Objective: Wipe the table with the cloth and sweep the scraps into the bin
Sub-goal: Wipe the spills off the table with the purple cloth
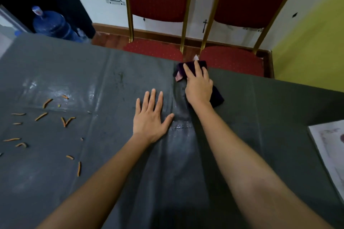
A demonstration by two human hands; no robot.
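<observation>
Now in wiping step, by my judgement. Right grip (198, 87) lies flat on dark purple cloth (217, 96), fingers extended, pressing it down near far edge of tabletop (279, 117). Cloth shows beyond fingertips and behind palm. Left grip (150, 117) spread flat on tabletop just beside, bracing, holding nothing. Wet streak runs from cloth toward me. Orange scraps (44, 115) well apart on left side. Next: work cloth leftward, gather scraps. Bin not in view, need to find it first.

Open tabletop (111, 83) between orange scraps (41, 116) and paper (327, 147)
</observation>
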